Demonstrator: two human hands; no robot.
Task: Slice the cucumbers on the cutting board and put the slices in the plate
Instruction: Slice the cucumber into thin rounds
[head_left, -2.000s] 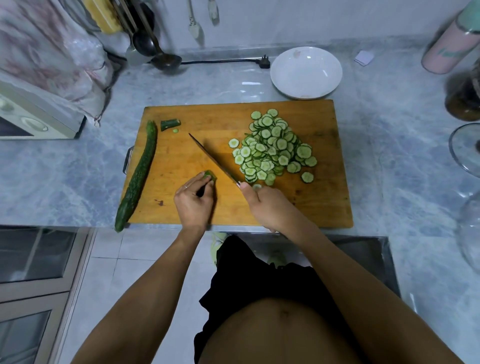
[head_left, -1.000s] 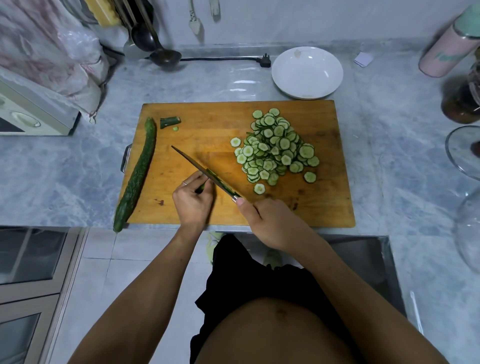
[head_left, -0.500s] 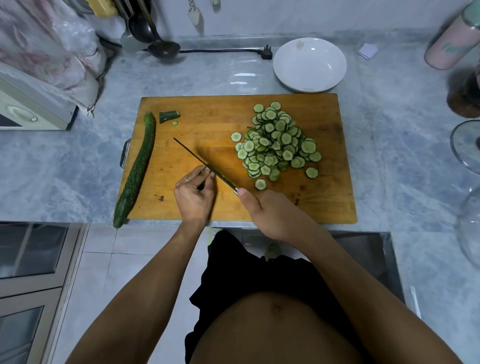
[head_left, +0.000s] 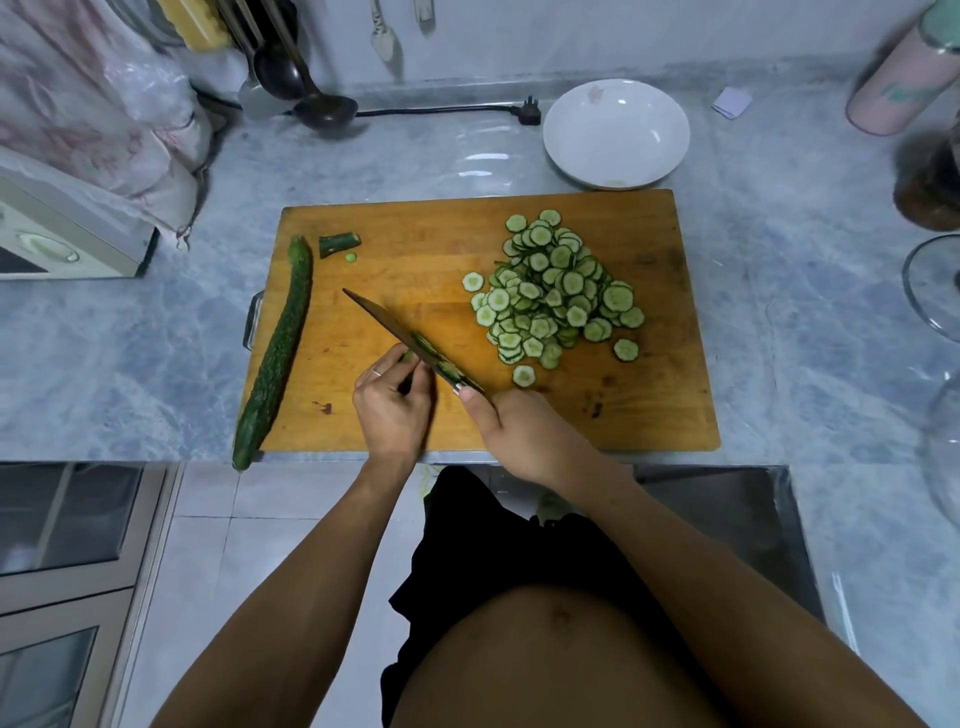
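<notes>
One wooden cutting board (head_left: 395, 270) — grey marble counter (head_left: 779, 322) beneath.

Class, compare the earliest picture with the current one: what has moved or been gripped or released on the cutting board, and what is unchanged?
The knife, gripped by the right hand, has swung left, away from the slice pile; slices now cling to its blade. One more slice lies loose. The left hand still pinches the cucumber stub. Whole cucumber, cut end and plate unchanged.

knife (head_left: 415, 345) now swung left off the slices (head_left: 553, 291), blade flat carrying fresh slices, cucumber stub nearly hidden under left hand (head_left: 392, 410)
</notes>
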